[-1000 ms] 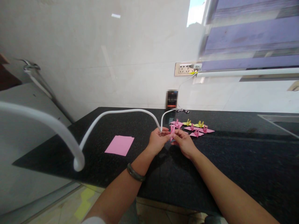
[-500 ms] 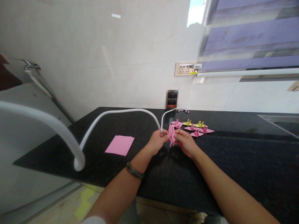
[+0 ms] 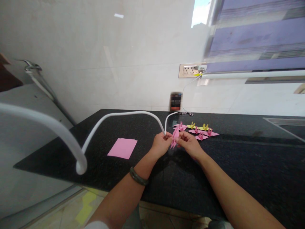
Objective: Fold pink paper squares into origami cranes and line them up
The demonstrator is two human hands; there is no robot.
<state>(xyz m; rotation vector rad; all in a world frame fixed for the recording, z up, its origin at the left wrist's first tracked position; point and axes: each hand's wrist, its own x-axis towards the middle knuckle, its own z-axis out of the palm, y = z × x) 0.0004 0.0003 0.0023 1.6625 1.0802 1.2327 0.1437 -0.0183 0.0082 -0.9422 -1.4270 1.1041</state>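
Both my hands hold a half-folded pink paper figure (image 3: 174,138) a little above the black stone counter (image 3: 238,165). My left hand (image 3: 160,144), with a dark bangle on its wrist, pinches the figure's left side. My right hand (image 3: 189,143) pinches its right side, fingers closed on the paper. Just behind my hands, several finished paper cranes (image 3: 197,130), pink and yellow, lie in a cluster on the counter.
A stack of flat pink paper squares (image 3: 122,148) lies to the left on the counter. A white cable (image 3: 114,116) arcs over the counter toward a wall socket (image 3: 188,70). A small dark device (image 3: 175,101) leans on the wall. A sink edge (image 3: 283,125) shows far right.
The pink figure has been turned and lifted slightly between my fingers; my hands shifted a little but stay in the same spot.
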